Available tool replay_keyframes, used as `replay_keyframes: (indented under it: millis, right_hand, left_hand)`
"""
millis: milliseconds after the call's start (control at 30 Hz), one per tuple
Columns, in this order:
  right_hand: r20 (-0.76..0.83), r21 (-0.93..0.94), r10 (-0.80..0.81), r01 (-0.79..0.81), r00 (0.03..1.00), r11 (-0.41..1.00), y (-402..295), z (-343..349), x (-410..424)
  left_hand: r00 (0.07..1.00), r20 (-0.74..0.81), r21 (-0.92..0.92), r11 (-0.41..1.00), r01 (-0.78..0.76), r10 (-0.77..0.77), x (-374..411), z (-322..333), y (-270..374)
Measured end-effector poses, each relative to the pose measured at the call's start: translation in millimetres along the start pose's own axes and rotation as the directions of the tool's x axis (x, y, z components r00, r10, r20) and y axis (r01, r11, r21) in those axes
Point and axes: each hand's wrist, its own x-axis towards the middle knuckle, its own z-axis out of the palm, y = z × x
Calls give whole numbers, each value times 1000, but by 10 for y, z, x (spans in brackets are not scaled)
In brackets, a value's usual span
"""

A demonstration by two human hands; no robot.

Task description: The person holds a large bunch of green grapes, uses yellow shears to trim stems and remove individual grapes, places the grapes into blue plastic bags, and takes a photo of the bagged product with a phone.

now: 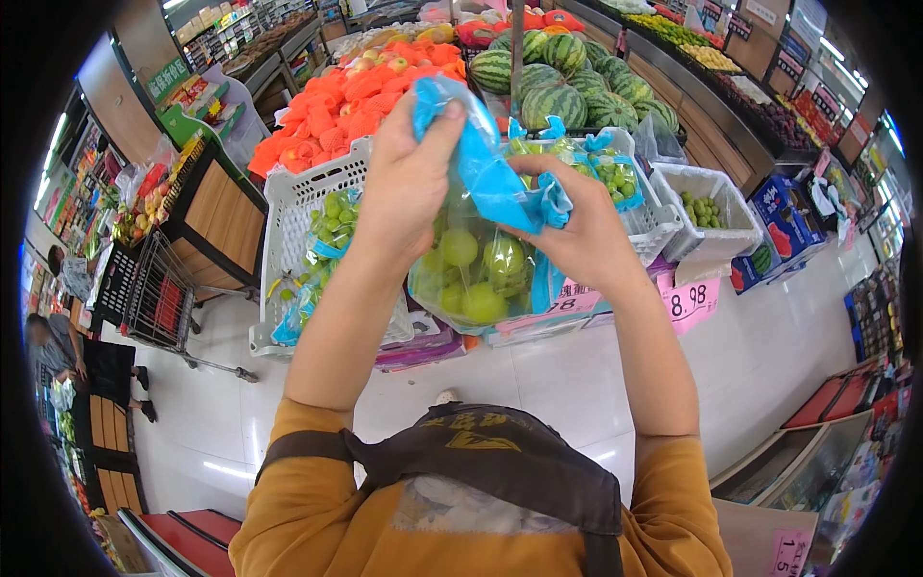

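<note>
A clear plastic bag of green grapes (472, 278) with a blue top edge hangs in front of me, lifted above the crates. My left hand (422, 162) pinches one end of the blue edge between thumb and fingers. Lower and to the right, my right hand (577, 216) grips the bunched other end. More bagged green grapes (333, 223) lie in a white perforated plastic crate (317, 180) at the left, partly behind my left forearm. Other bags of grapes (616, 177) sit in the crate beyond my right hand.
Apples in orange foam nets (346, 108) and watermelons (554, 104) are heaped behind the crates. A lined white bin (710, 238) of small green fruit stands right, beside a blue carton (782, 223). A shopping cart (162, 296) stands left; people (61, 346) are at the far left.
</note>
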Motion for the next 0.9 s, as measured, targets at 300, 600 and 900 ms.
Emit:
replay_keyframes:
  millis: [300, 600, 900]
  right_hand:
    - [223, 181, -74, 34, 972, 983, 88, -38, 690]
    - [14, 10, 47, -47, 999, 999, 142, -403, 1058]
    - [-190, -171, 109, -142, 976, 975, 331, -1530, 1128]
  left_hand:
    - [839, 452, 590, 605, -535, 302, 475, -304, -24]
    - [727, 465, 357, 644, -676, 505, 1147, -477, -2]
    - [949, 162, 615, 780, 116, -269, 1097, -1363, -1969]
